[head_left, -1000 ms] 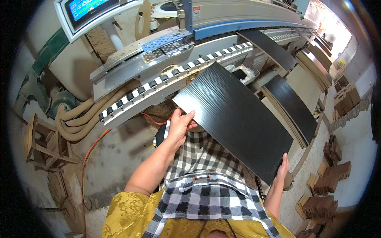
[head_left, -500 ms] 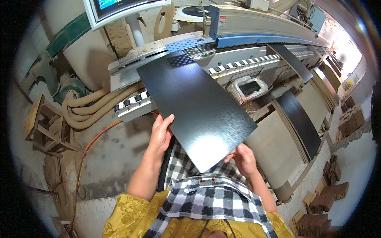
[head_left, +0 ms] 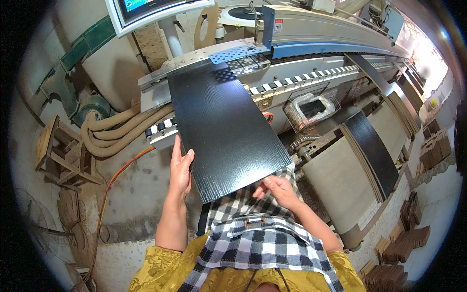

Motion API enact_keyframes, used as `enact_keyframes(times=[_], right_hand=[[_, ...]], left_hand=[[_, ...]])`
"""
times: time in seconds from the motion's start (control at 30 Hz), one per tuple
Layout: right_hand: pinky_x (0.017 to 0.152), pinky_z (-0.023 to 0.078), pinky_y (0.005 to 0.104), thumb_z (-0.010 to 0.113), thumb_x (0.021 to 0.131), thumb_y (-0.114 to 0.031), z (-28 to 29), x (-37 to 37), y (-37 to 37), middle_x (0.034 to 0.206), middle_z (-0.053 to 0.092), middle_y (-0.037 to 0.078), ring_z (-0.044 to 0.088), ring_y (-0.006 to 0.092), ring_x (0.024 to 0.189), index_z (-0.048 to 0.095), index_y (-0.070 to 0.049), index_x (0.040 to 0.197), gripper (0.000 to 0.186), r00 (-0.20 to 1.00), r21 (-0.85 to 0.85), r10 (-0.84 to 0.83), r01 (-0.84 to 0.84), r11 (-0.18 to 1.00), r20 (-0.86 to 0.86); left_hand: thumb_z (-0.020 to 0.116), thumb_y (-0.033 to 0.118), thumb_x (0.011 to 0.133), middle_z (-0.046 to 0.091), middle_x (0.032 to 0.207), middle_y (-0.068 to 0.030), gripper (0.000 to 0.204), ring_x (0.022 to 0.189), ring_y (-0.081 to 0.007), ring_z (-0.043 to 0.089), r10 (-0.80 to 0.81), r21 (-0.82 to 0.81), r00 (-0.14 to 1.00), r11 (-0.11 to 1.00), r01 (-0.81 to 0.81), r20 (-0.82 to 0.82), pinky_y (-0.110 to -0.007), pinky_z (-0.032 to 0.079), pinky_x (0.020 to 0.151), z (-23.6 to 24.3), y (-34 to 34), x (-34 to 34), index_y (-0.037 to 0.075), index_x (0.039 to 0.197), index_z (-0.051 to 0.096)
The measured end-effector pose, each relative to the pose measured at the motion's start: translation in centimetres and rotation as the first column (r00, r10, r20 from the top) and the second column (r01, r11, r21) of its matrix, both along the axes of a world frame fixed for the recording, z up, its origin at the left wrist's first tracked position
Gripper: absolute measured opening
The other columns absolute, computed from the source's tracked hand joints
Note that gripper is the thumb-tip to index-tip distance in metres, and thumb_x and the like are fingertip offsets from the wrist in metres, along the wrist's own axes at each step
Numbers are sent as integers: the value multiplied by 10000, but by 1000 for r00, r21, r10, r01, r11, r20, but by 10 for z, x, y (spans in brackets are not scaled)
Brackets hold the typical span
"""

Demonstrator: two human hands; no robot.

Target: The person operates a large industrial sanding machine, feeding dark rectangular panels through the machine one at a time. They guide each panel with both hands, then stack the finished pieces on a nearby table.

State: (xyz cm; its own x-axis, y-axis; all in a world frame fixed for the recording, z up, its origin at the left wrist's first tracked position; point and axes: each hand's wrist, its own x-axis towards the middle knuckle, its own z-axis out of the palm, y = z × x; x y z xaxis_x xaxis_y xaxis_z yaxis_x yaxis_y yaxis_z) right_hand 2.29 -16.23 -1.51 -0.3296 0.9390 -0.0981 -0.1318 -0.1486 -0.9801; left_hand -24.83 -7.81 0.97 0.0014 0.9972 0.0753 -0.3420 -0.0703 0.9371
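Observation:
A black rectangular board (head_left: 226, 131) with a fine wood-grain sheen lies aslant in front of me. Its far end rests on the machine's table, beside the blue perforated guard plate (head_left: 233, 52). At its left edge is my left hand (head_left: 181, 168), thumb against the edge and forefinger pointing forward; the other fingers are partly hidden. My right hand (head_left: 278, 190) grips the near edge toward the right corner, thumb at the edge and fingers curled underneath.
A roller rail (head_left: 301, 78) runs along the machine, with a wire basket (head_left: 311, 109) below it. Stacked boards (head_left: 372, 153) lie on a grey support at right. Hoses (head_left: 114, 134) and a wooden stool (head_left: 63, 153) stand left. A screen (head_left: 155, 12) hangs above.
The board has turned, its near end swinging left and its long sides now pointing more straight ahead. Both hands have moved with it, the right one leftward.

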Motion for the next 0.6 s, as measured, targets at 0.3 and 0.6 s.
enact_keyframes(times=[0.3, 0.6], right_hand=[[603, 458, 250, 465, 914, -273, -106, 52, -54, 688, 642, 69, 597, 109, 638, 614, -43, 1048, 305, 779, 29, -239, 274, 961, 580], [598, 461, 256, 480, 903, -263, -109, 48, -54, 689, 646, 71, 603, 125, 631, 620, -39, 1025, 292, 796, -2, -290, 344, 939, 530]], left_hand=[[474, 112, 901, 455, 845, 55, 555, 588, 11, 340, 4, -98, 999, 995, -7, -34, -116, 297, 454, 2, 2, -6, 92, 1395, 220], [462, 129, 910, 421, 728, 90, 553, 497, 28, 313, -47, -147, 997, 988, 37, -64, -99, 298, 396, 9, 5, 9, 131, 1403, 211]])
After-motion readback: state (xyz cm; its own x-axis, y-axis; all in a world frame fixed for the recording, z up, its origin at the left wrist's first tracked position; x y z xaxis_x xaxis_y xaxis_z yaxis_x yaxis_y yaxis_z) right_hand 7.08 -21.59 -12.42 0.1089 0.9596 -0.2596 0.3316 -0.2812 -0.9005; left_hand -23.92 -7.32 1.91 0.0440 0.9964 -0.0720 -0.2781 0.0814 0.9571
